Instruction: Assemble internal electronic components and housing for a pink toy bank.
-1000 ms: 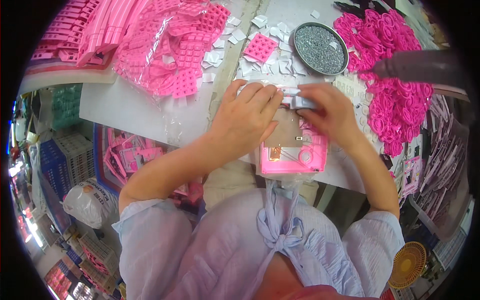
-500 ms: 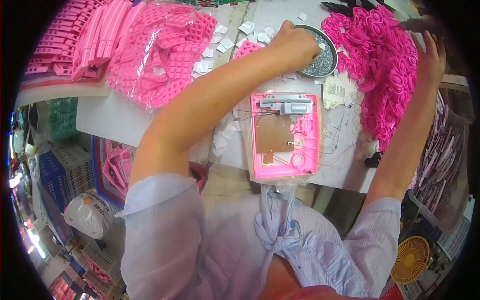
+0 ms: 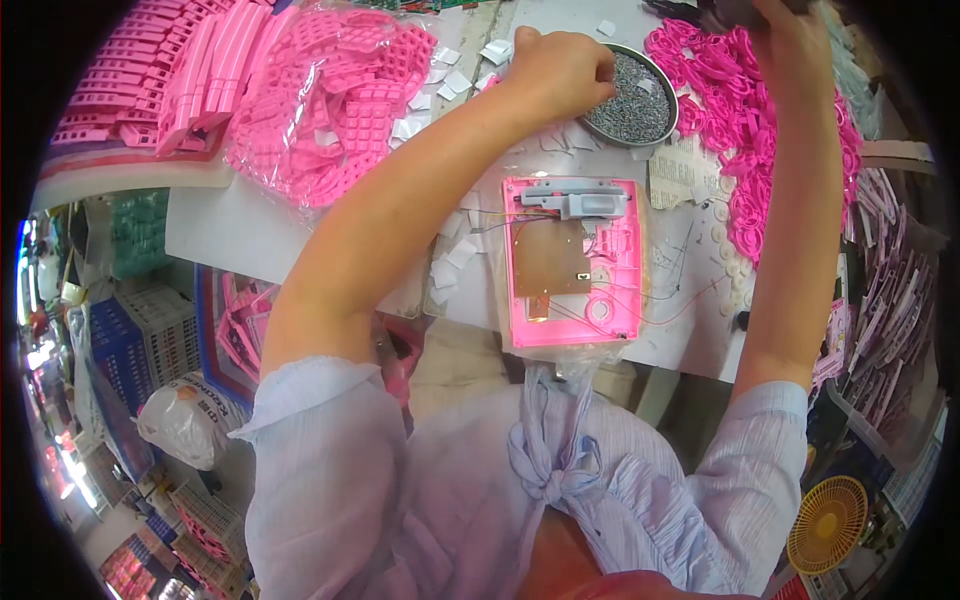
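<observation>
Since half a second ago the left hand [image 3: 565,70] has settled at the near-left rim of the round metal dish of tiny screws [image 3: 632,95], and the right hand [image 3: 790,25] has stretched further to the far right edge of view. Left grip: fingertips pinched narrow over the dish; whether a screw is caught between them, I cannot tell. Right grip: closed around something dark, cut off by the frame.

On the near desk [image 3: 240,235] lies the open pink plastic housing [image 3: 572,262], untouched, carrying a brown circuit board [image 3: 550,258], a grey part [image 3: 585,197] and thin wires. It looks light and stiff, but the board and wires seem fragile; its outer rim is probably the safest hold. The screws are small and slippery, best pinched singly.

Far left lies a clear bag of pink grid parts [image 3: 335,95]; small white slips [image 3: 450,265] are scattered beside it. Loose pink pieces [image 3: 745,130] pile up at right.
</observation>
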### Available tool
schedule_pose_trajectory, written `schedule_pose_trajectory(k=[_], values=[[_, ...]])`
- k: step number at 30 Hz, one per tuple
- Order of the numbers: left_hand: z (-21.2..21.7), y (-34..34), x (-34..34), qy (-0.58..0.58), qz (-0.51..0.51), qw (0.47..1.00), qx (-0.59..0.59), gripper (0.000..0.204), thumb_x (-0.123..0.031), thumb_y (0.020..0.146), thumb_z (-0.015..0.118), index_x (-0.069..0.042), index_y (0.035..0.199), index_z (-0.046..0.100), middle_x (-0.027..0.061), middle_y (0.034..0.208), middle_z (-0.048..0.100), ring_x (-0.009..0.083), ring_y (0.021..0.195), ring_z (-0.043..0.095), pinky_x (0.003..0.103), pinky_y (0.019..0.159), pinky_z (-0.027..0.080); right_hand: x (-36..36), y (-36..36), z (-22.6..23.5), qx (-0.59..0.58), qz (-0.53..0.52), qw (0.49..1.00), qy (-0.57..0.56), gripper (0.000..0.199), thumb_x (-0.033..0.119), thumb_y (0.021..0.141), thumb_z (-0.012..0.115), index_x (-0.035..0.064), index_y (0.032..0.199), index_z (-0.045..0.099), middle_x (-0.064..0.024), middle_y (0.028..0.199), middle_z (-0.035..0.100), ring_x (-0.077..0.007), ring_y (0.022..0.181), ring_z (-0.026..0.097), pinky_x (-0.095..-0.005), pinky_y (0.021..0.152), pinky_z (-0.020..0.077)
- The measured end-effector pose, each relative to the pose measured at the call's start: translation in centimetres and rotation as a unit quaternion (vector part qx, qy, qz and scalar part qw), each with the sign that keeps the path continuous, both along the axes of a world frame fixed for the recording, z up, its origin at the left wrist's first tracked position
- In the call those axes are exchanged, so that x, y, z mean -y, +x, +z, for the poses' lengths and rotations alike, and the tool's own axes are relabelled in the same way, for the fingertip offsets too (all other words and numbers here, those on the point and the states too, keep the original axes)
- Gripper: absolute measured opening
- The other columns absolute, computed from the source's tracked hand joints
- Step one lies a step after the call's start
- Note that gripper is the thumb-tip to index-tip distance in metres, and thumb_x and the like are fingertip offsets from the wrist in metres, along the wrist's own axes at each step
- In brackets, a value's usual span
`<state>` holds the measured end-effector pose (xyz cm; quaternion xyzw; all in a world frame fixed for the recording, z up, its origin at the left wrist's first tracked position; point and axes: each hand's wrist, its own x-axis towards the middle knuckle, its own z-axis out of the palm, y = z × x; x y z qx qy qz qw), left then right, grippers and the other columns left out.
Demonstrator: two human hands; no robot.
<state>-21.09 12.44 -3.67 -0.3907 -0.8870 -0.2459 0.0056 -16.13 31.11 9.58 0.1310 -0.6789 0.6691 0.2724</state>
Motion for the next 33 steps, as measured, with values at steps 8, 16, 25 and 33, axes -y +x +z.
schedule_pose_trajectory(k=[8,16,25,33], values=[[3.2,7.1,4.3,0.173,-0.118,0.978,0.002,0.010,-0.025,0.088,0.071,-0.015,0.089,0.074,-0.0015,0.094,0.074,0.0202,0.089,0.067,0.044,0.087,0.036,2.2,10.5,-2.3,0.055,0.128,0.973,-0.185,0.042,0.016,0.100,0.056,0.0052,0.140,0.051,-0.0016,0.079,0.060,-0.0177,0.072,0.058,-0.0359,0.073,0.0487],[3.4,16.0,7.9,0.247,-0.110,0.961,-0.057,0.025,-0.011,0.074,0.082,-0.016,0.097,0.072,-0.0035,0.092,0.072,0.0136,0.074,0.060,0.038,0.080,0.030,7.3,16.4,-3.8,-0.071,0.233,0.951,-0.189,0.037,0.031,0.098,0.065,0.0140,0.126,0.047,0.0051,0.064,0.050,-0.0109,0.052,0.046,-0.0295,0.049,0.0398],[2.9,16.4,8.1,0.230,-0.111,0.962,-0.092,0.026,-0.020,0.074,0.084,-0.015,0.095,0.070,-0.0024,0.096,0.068,0.0168,0.084,0.062,0.042,0.084,0.034,5.5,14.7,-2.6,0.008,0.378,0.923,-0.069,0.034,0.029,0.098,0.066,0.0141,0.121,0.047,0.0042,0.064,0.051,-0.0115,0.052,0.047,-0.0292,0.049,0.0399],[1.8,13.9,7.4,0.065,-0.035,0.994,-0.081,0.031,-0.025,0.079,0.080,-0.015,0.107,0.069,-0.0001,0.111,0.068,0.0198,0.107,0.062,0.055,0.109,0.023,3.7,15.4,-3.0,0.004,0.252,0.963,-0.094,0.036,0.028,0.102,0.055,0.0096,0.132,0.048,0.0009,0.069,0.047,-0.0127,0.060,0.044,-0.0323,0.059,0.0388]])
